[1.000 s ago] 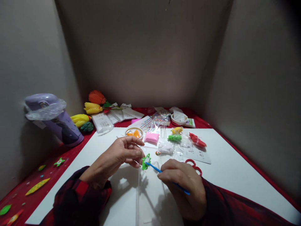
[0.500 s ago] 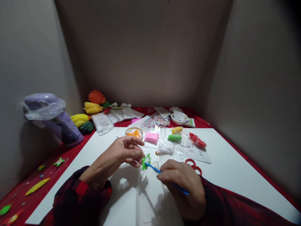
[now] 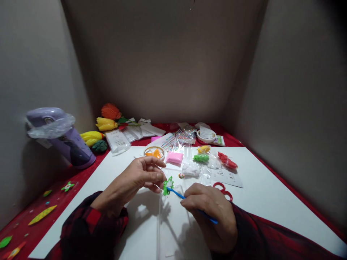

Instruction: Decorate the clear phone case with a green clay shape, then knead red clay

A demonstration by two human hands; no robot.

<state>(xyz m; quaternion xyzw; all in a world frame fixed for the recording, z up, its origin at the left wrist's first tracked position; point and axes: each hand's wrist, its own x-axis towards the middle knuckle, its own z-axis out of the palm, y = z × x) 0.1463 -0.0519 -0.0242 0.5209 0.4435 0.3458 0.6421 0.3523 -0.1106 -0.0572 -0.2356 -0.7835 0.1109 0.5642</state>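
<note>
My left hand (image 3: 135, 180) pinches a small green clay piece (image 3: 168, 185) with a white patch, held just above the white sheet (image 3: 260, 187). My right hand (image 3: 211, 213) grips a thin blue modelling tool (image 3: 179, 195) like a pen; its tip touches the green piece. A clear plastic sheet (image 3: 173, 224) lies on the white sheet under both hands. Red scissor handles (image 3: 223, 189) show just behind my right hand. Both sleeves are dark red plaid.
Bagged clay lies beyond the hands: pink (image 3: 175, 157), green (image 3: 201, 158), yellow (image 3: 204, 149), red (image 3: 227, 161), white (image 3: 191, 170). A small round dish with orange bits (image 3: 154, 152) sits near them. A lilac appliance (image 3: 59, 139) stands at left; clay flowers (image 3: 107, 119) and paper packets line the back.
</note>
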